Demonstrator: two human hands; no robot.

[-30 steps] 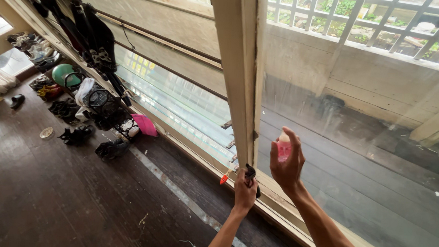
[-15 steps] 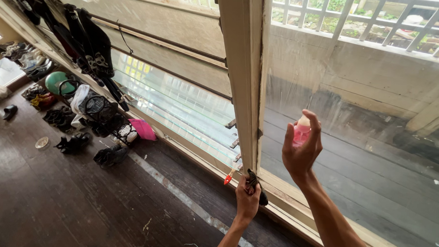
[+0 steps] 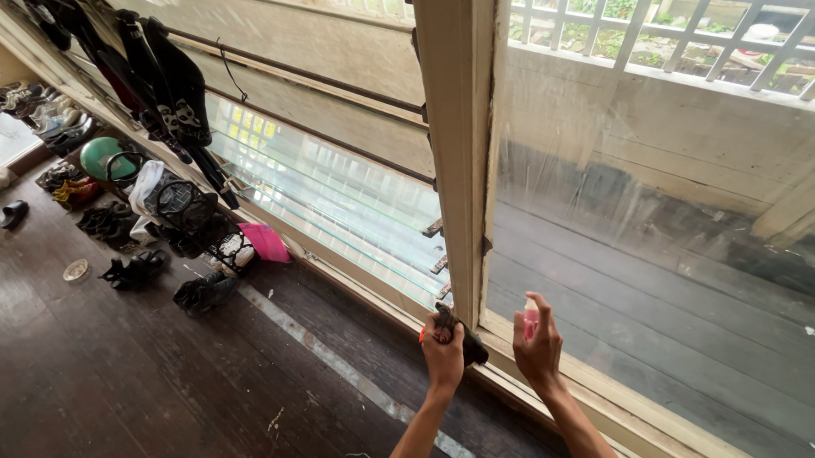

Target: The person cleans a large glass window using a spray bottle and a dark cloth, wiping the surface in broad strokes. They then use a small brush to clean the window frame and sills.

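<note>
a small pink spray bottle is clasped in the right hand, forefinger laid over its top and nozzle turned toward the dusty glass pane, low near the sill, seemingly so the mist lands there. a dark cloth is bunched tight in the left hand beside the pale wooden post, kept close to the pane. one bottle, one cloth and two hands are counted; an orange-tipped object by the left hand cannot be identified.

Daylight pours through the window pane from one o'clock. The floor at eight o'clock stays dim (edges bend, wide-angle).
</note>
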